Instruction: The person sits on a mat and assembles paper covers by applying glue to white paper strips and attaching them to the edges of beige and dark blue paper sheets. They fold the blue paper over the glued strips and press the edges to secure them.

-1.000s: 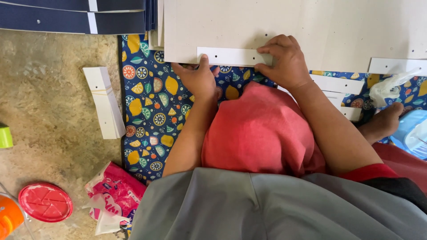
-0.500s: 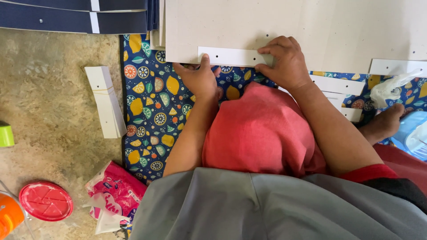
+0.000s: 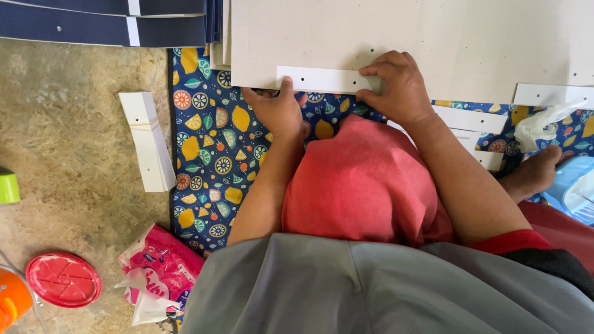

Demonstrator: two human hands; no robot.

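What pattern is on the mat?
The mat is dark blue with citrus slices and lemons; head view.

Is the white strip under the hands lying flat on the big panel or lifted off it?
Flat: the white strip lies along the pale panel's near edge, left hand and right hand pressing it.

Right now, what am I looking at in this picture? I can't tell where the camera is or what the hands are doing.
The camera sits on a person's head and looks straight down, so you see their own grey shirt, red-clad knee and arms from above. No machine is involved, only two bare hands. The left hand and the right hand both rest on a narrow white strip with small holes, which lies along the edge of a large pale board. Underneath is a blue mat with a fruit pattern, spread on a stone floor. A bundle of white strips lies at the mat's left edge. A red round lid and a pink packet lie on the floor.
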